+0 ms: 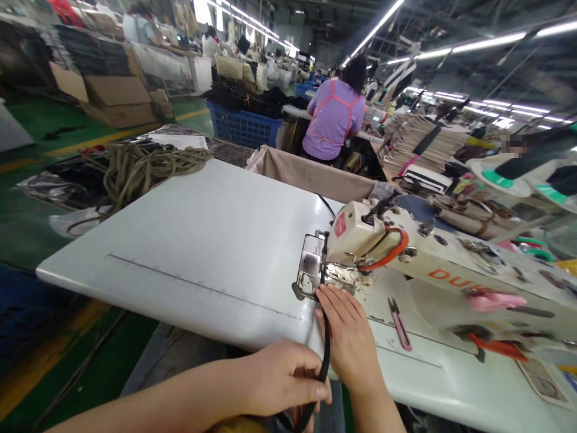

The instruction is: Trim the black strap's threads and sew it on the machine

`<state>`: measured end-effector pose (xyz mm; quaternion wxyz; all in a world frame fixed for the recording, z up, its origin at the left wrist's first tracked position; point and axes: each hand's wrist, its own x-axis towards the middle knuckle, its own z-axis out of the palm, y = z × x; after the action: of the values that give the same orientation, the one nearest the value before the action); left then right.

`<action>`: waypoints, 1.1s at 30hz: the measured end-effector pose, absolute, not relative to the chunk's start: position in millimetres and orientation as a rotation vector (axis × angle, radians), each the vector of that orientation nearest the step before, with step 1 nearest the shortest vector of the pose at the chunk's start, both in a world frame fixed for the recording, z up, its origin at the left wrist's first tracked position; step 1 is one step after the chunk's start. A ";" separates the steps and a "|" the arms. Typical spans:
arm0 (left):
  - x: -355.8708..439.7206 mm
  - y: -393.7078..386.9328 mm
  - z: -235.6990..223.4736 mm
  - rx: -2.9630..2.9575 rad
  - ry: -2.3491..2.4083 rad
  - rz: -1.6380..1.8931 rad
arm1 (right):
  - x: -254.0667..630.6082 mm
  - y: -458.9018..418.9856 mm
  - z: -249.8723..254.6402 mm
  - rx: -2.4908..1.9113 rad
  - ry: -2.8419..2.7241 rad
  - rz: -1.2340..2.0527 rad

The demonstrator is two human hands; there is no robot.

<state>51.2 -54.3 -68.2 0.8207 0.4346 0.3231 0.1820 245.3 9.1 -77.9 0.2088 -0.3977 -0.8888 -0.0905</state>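
A narrow black strap [327, 346] runs up from below the table's front edge to the needle area of a sewing machine [356, 234]. Its lower part is gripped between the thumb and fingers of my left hand [288, 376], in front of the table edge. Closer to the machine, my right hand [347, 328] has its fingers stretched forward over the strap, holding it against the tabletop just before the metal plate [311, 258]. The strap's end under the machine is hidden. Pink-handled thread snips [399, 325] lie to the right of my right hand.
A bundle of olive cords [144, 171] lies at the table's far left corner. Behind the white table [216, 234] hangs a beige cloth bin [311, 174]. A person in purple [333, 117] sits beyond it. Thread cones [505, 174] stand at right.
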 end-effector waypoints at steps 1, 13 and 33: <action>52.9 -53.6 -69.8 0.913 0.705 0.413 | 245.3 9.4 -77.6 -1.103 -2.478 -0.259; 46.2 -49.8 -86.0 1.696 0.575 0.682 | 250.1 13.0 -84.4 -1.045 -2.509 -0.283; 35.4 -66.6 -87.4 1.327 0.638 0.582 | 241.0 6.7 -72.6 -1.159 -2.491 -0.147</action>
<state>35.4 -66.6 -87.4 0.7028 0.5963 0.2866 0.2614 241.0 6.7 -72.6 0.1939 -0.4132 -0.8882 -0.0524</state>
